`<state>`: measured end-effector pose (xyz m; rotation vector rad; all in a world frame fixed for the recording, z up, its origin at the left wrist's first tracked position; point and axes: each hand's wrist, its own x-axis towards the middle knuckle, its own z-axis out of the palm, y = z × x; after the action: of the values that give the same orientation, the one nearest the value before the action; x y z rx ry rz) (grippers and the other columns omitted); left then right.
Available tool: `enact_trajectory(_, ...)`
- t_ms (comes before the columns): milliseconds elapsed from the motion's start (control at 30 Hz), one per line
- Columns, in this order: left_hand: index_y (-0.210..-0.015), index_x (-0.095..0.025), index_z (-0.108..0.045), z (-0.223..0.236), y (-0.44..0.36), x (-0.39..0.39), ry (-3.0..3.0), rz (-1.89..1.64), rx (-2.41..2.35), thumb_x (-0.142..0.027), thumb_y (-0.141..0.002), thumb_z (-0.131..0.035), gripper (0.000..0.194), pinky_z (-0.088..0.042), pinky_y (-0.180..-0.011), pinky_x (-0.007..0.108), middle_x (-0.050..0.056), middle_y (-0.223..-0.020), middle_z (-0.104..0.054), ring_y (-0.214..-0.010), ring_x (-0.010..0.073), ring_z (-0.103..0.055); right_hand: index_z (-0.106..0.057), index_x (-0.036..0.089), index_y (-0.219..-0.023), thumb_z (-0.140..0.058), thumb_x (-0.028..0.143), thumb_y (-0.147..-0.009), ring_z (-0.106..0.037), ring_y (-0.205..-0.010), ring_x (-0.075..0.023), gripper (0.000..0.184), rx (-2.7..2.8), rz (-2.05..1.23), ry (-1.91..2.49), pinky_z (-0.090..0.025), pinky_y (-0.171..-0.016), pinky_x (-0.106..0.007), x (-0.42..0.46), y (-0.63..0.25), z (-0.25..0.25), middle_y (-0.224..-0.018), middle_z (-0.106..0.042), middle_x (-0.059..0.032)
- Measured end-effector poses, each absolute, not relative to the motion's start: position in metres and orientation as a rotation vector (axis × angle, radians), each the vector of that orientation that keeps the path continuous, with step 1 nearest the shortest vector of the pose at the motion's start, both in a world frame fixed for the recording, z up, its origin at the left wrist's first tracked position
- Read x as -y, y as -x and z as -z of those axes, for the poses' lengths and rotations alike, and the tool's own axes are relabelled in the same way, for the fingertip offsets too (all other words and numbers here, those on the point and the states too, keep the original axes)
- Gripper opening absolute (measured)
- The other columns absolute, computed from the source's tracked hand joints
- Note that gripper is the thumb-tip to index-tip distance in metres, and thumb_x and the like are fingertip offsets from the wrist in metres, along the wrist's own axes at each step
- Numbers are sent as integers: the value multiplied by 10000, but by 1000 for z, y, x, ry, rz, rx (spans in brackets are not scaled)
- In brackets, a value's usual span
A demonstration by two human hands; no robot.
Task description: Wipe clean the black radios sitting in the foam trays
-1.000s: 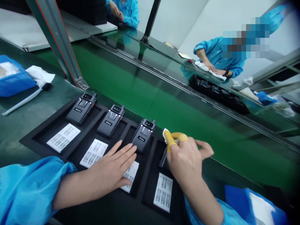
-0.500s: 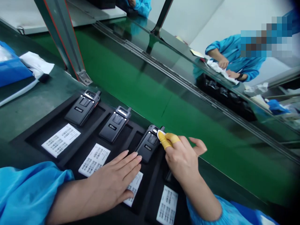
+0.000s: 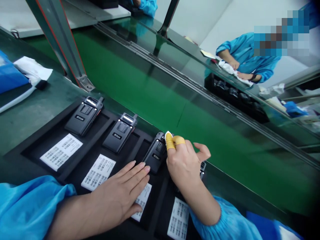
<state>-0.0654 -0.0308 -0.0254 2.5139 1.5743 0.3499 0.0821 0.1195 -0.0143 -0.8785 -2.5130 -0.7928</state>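
Head view: we get the fourth handset [image 3: 203,169] mostly hidden behind the right hand [image 3: 183,163]; one label sheet [image 3: 144,201] partly under the left hand [image 3: 120,198]; right grip pinched tight on a white cloth [image 3: 168,134], mostly covered by fingers, against the third handset's [image 3: 154,154] top; left grip flat, grasping nothing, fingertips at that handset's lower end; it lies in the black tray [image 3: 85,150] between both grips.

I touch a dark grey handheld radio [image 3: 155,156] that lies third from the left in its row, face marked "Riton" turned up, top end pointing away from me and slightly right. At that end, partly covering its corner, I pinch a small white wipe [image 3: 168,134], bent over.
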Motion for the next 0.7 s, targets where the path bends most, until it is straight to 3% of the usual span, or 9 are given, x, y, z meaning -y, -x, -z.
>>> enact_trajectory(200, -1320, -87, -467, 25, 66, 32, -2505, -374, -1587, -346, -926, -482, 472, -288, -1134, 427, 146, -1433, -448, -1350, 275, -385, -582, 190, -634, -418, -1, -782, -395, -673, -160, 292, 2514, 816, 938, -240, -807, -396, -117, -104, 24, -619, -464, 2)
enact_trajectory(567, -1353, -106, -438, 34, 62, 33, -2466, -344, -1578, -313, -889, -526, 516, -242, -1152, 450, 133, -1429, -459, -1374, 273, -343, -681, 227, -876, -460, 20, -795, -474, -768, -158, 314, 2532, 639, 834, -225, -853, -409, -114, -104, 20, -902, -668, -24)
enact_trajectory(700, -1327, -95, -472, 31, 65, 33, -2492, -401, -1566, -363, -924, -489, 484, -275, -1139, 420, 134, -1407, -486, -1351, 269, -384, -639, 215, -698, -453, 21, -770, -440, -730, -157, 279, 2529, 687, 838, -251, -837, -393, -119, -115, 24, -795, -640, -14)
